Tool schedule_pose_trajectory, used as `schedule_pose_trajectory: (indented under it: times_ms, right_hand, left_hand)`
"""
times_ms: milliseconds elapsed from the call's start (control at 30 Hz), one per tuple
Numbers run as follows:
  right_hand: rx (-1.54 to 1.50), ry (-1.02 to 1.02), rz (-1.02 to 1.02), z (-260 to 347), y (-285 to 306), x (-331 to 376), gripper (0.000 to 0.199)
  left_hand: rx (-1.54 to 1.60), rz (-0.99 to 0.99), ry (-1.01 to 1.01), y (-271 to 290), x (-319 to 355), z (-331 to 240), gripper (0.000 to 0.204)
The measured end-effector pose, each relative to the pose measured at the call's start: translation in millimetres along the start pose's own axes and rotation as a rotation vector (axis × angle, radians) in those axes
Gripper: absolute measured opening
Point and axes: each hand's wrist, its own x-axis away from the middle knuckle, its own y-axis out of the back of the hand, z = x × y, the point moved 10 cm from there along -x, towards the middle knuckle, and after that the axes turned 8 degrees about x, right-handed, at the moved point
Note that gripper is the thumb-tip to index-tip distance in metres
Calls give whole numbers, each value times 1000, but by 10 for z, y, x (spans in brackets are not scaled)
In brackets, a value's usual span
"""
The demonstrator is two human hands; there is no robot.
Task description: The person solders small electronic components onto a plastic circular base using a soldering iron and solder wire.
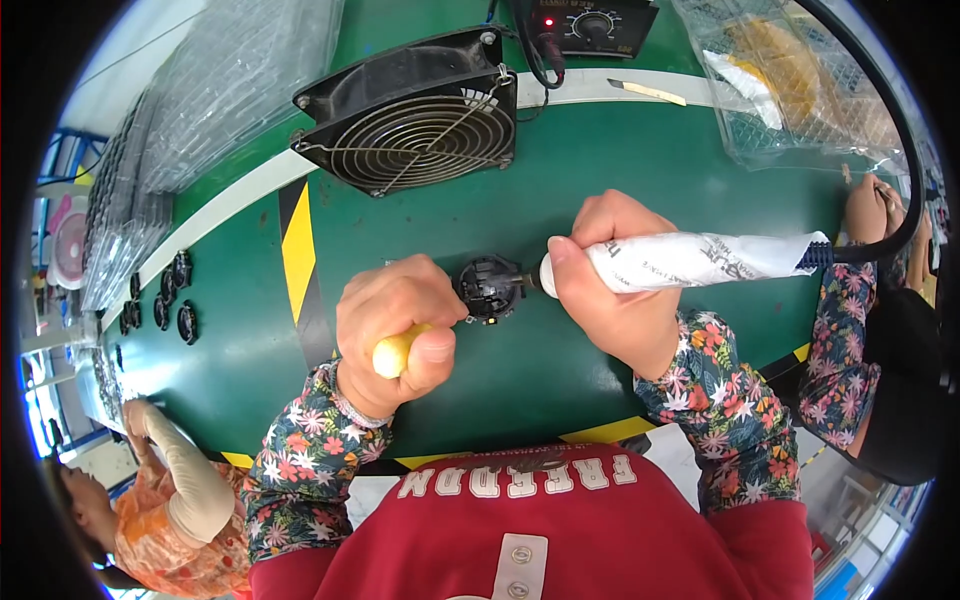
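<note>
Between my hands, a round black part (488,290) with small fittings on its rim lies on the green table. My right hand (625,290) is closed around a soldering iron (715,262), whose handle is wrapped in white printed sheet. The iron's short metal tip points left and reaches the part's right edge; whether it touches cannot be made out. My left hand (395,325) is closed on a yellow, round-ended stick (396,354), with its end poking out by the thumb. The left fingertips are at the part's left edge. What they pinch there is too small to tell.
Ahead stands a black fan (420,135) with a wire guard; behind it is a black control box (590,27) with a knob. A cutter knife (648,92) lies far right, near a plastic bag (790,90). Several black round parts (187,322) and clear trays (235,90) are left. Co-workers sit both sides.
</note>
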Motion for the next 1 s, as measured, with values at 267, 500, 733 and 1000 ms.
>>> schedule_pose_trajectory:
  times_ms: [267, 500, 733, 1000]
  right_hand:
    - [-1, 16, -15, 22, 17, -8, 21]
    - [-10, 14, -20, 32, 11, -11, 22]
    - [-17, 5, -26, 35, 38, -11, 22]
    - [-46, -42, -70, -16, 137, -11, 21]
  left_hand:
    - [-5, 9, -25, -15, -13, -27, 42]
    - [3, 12, -29, -9, -16, -40, 39]
    - [-19, 19, -31, -37, -37, -40, 38]
    - [-9, 12, -31, -36, -52, -51, 37]
